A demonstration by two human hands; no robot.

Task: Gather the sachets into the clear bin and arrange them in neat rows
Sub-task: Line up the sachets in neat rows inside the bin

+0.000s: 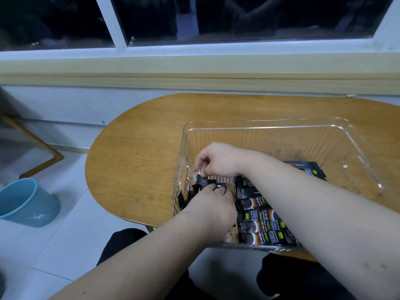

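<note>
A rounded wooden surface (138, 152) stands on a pale tiled floor (65, 245) beneath a white-framed window (121, 24) at 12 o'clock showing darkness outside, with a light wood sill (194, 70) under it, a blue bin (26, 202) at 9 o'clock and a gold-edged frame (43, 152) leaning near it.

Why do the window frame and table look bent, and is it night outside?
Head view: the wide lens bows the window frame and table; the panes are dark, so probably night; indoor light glints on the clear bin; both hands look slightly soft.
</note>
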